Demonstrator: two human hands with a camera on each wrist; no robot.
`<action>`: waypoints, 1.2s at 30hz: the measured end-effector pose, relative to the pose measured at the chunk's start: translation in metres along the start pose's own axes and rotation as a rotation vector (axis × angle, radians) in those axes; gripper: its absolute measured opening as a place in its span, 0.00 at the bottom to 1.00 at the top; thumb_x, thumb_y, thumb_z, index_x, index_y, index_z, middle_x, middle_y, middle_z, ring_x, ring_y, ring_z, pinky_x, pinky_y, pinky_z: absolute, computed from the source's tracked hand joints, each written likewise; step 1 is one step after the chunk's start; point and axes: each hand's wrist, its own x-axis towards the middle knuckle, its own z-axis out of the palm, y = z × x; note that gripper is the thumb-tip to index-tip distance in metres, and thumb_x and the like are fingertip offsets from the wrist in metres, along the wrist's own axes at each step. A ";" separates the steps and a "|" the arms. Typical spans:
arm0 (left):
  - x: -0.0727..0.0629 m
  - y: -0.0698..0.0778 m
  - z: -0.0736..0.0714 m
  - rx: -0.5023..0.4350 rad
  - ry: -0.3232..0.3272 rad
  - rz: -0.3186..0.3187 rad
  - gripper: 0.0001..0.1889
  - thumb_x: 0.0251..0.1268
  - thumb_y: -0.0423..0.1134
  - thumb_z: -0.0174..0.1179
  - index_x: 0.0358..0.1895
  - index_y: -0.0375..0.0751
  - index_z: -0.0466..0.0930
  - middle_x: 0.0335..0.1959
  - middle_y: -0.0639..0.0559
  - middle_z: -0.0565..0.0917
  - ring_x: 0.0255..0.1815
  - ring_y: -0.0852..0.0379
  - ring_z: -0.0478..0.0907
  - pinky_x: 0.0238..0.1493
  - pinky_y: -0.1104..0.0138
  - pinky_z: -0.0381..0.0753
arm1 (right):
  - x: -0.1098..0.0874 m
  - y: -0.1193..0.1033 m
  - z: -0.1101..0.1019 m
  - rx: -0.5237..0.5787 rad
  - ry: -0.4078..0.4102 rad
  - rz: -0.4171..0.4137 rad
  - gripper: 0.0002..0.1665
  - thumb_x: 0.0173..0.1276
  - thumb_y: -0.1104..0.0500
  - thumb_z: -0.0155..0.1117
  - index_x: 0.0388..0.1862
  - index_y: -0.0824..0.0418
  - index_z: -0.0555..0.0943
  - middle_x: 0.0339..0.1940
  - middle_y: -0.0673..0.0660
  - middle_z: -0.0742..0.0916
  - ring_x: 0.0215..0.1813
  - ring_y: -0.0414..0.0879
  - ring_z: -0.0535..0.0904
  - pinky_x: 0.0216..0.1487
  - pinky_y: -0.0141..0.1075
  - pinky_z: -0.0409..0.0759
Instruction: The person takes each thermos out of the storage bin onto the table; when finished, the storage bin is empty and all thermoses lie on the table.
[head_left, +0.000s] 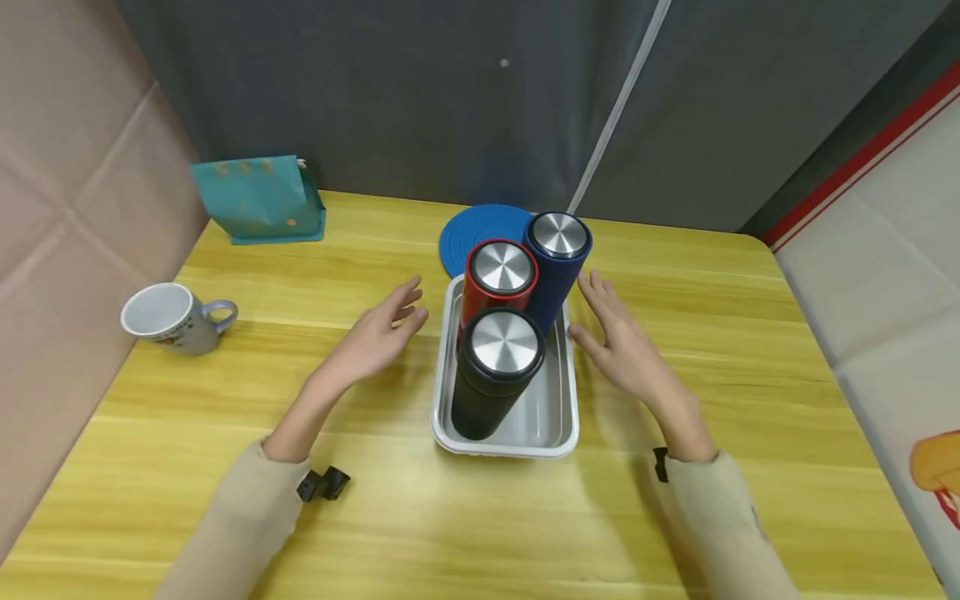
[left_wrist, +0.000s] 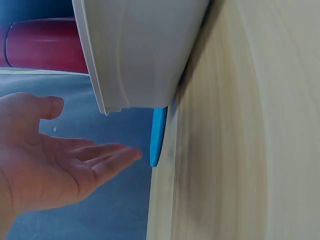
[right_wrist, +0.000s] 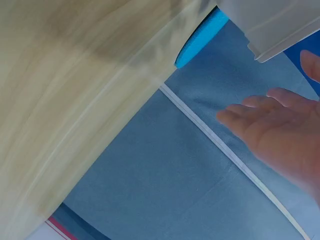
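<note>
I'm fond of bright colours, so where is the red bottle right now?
In the head view, the red bottle is near the middle, in the tray, behind the black bottle and left of the blue bottle.

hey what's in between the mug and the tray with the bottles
In the head view, the left hand lies between the mug and the tray, with only bare yellow tabletop on either side of it.
</note>
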 end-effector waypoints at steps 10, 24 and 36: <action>0.003 0.005 0.005 -0.281 -0.040 -0.057 0.27 0.76 0.43 0.48 0.72 0.35 0.58 0.60 0.33 0.73 0.54 0.40 0.78 0.48 0.53 0.84 | 0.000 -0.002 0.000 0.056 0.045 -0.034 0.39 0.72 0.56 0.59 0.77 0.55 0.55 0.77 0.60 0.58 0.76 0.55 0.51 0.74 0.55 0.54; 0.012 0.010 0.005 -0.518 -0.162 -0.157 0.24 0.72 0.37 0.54 0.66 0.36 0.60 0.45 0.34 0.75 0.34 0.41 0.82 0.36 0.48 0.86 | 0.014 -0.005 0.000 0.520 0.055 -0.134 0.50 0.61 0.71 0.68 0.77 0.57 0.54 0.69 0.63 0.71 0.68 0.55 0.68 0.64 0.46 0.74; 0.010 0.006 0.001 -0.553 -0.196 -0.165 0.29 0.69 0.31 0.56 0.69 0.37 0.55 0.47 0.35 0.71 0.35 0.43 0.80 0.39 0.44 0.84 | 0.030 -0.028 0.017 0.673 0.208 -0.123 0.47 0.53 0.75 0.71 0.71 0.64 0.62 0.63 0.61 0.74 0.59 0.50 0.73 0.53 0.38 0.81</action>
